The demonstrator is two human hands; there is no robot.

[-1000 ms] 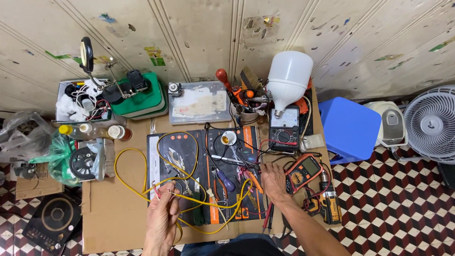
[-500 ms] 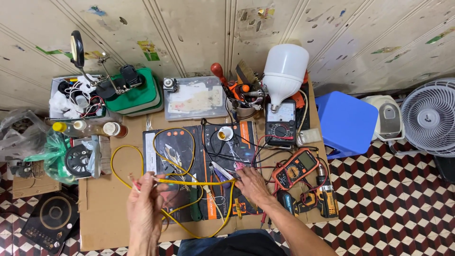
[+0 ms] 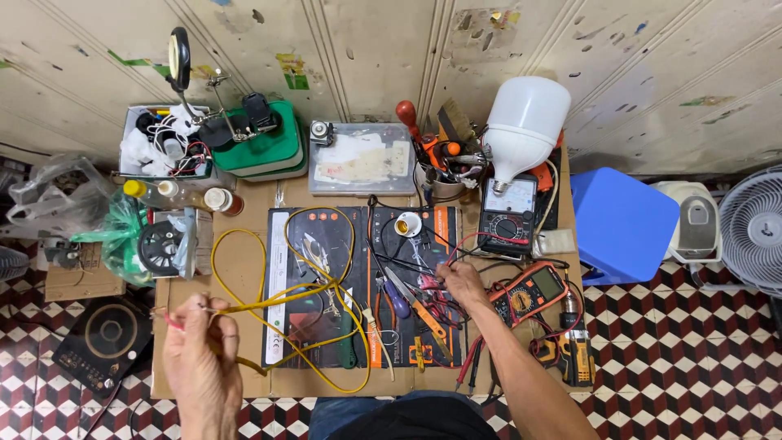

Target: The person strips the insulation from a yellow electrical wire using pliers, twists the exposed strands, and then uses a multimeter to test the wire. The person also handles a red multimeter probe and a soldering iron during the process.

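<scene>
Left hand (image 3: pixel 199 350) has pulled yellow wire (image 3: pixel 269 303) taut toward 9 o'clock, pinching its end; right hand (image 3: pixel 461 281) now grips red probe lead (image 3: pixel 481 240).

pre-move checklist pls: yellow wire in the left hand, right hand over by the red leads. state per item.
1. Left hand grips end of yellow wire: ok.
2. Yellow wire free of tangles: not ok, it loops over the black mat and crosses itself.
3. Right hand on the red leads: ok for touching; firm grip cannot tell.
4. Tools clear of the wire: not ok, pliers and other tools lie on the mat close by.
5. Multimeter dial setting: cannot tell.
</scene>
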